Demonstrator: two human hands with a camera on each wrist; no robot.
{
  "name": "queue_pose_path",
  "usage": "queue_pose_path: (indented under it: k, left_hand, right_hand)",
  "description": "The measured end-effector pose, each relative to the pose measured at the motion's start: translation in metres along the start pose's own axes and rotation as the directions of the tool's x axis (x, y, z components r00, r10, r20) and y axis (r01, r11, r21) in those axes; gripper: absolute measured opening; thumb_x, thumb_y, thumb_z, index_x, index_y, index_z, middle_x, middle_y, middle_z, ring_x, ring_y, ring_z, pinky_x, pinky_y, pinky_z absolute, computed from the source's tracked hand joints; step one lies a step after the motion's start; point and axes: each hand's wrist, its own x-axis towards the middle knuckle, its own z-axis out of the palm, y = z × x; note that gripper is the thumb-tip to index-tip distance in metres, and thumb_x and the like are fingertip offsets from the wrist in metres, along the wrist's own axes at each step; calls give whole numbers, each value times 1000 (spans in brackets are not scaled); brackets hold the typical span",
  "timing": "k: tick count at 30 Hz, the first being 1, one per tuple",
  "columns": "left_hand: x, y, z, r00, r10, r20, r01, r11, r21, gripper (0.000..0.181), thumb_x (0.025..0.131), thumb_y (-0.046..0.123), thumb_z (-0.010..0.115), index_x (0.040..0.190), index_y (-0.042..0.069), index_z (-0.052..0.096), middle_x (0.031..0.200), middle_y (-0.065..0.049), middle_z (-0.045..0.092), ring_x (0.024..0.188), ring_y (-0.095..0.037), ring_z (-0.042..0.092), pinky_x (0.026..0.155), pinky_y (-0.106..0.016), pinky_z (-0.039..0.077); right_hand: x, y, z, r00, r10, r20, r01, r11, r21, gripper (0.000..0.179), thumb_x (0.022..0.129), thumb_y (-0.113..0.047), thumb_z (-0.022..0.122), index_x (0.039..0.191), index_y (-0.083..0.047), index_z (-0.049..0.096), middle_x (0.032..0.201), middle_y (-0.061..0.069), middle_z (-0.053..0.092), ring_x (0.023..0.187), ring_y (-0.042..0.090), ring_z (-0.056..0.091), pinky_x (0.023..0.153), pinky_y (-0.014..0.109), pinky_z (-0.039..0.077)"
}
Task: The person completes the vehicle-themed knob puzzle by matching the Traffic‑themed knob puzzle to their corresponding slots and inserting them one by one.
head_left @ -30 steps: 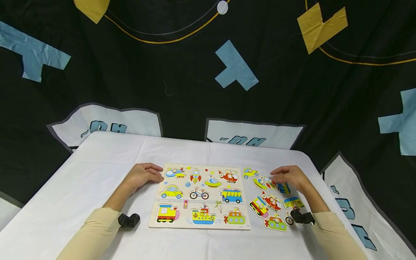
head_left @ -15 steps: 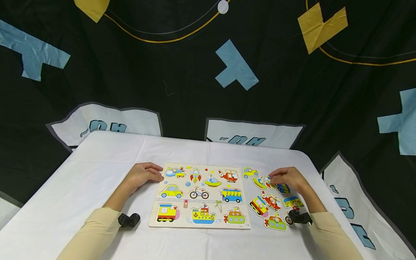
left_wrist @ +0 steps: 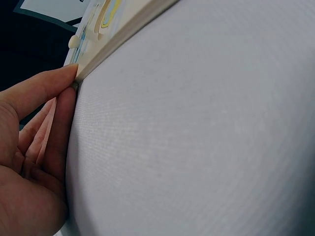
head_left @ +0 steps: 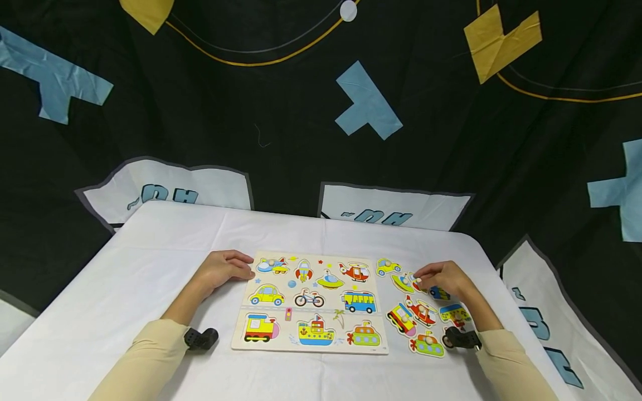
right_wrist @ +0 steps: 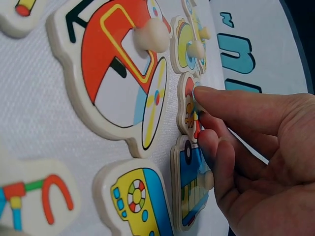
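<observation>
A wooden puzzle board (head_left: 332, 303) printed with vehicles lies on the white table, an airplane piece (head_left: 273, 265) in its upper left. My left hand (head_left: 223, 268) pinches the board's left edge between thumb and finger, as the left wrist view shows. To the right of the board, my right hand (head_left: 445, 277) is at a rocket puzzle piece (right_wrist: 187, 110). Its thumb and fingers come together where the knob would be, hiding it; the piece lies flat. Close by are the bus piece (right_wrist: 186, 191), the flying saucer piece (head_left: 402, 283) and the helicopter piece (right_wrist: 106, 73).
More loose knobbed pieces lie around: a car (head_left: 387, 267), a train (head_left: 400, 319), a submarine (head_left: 426, 345) and an upside-down-looking boat (head_left: 453, 313). A bicycle piece is partly hidden under the right wrist camera (head_left: 462, 337). A dark curtain (head_left: 281, 150) hangs behind the table.
My right hand has shifted slightly left and toward me, its fingertips settling at the rocket piece. The left hand stays at the board's edge. The head view has drifted a little.
</observation>
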Motion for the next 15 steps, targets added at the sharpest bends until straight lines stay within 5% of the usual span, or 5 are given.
queue_pose_path:
  k: [15]
  left_hand:
    - [-1, 1, 1, 1000, -5, -2, 5, 1000, 6, 45, 79, 24, 85, 119, 8, 71, 90, -2, 79, 94, -17, 70, 94, -42, 46]
  right_hand:
    - [-1, 0, 2, 1000, -10, -29, 9, 1000, -21, 27, 81, -18, 81, 105, -7, 77, 96, 8, 77, 86, 22, 67, 86, 42, 44]
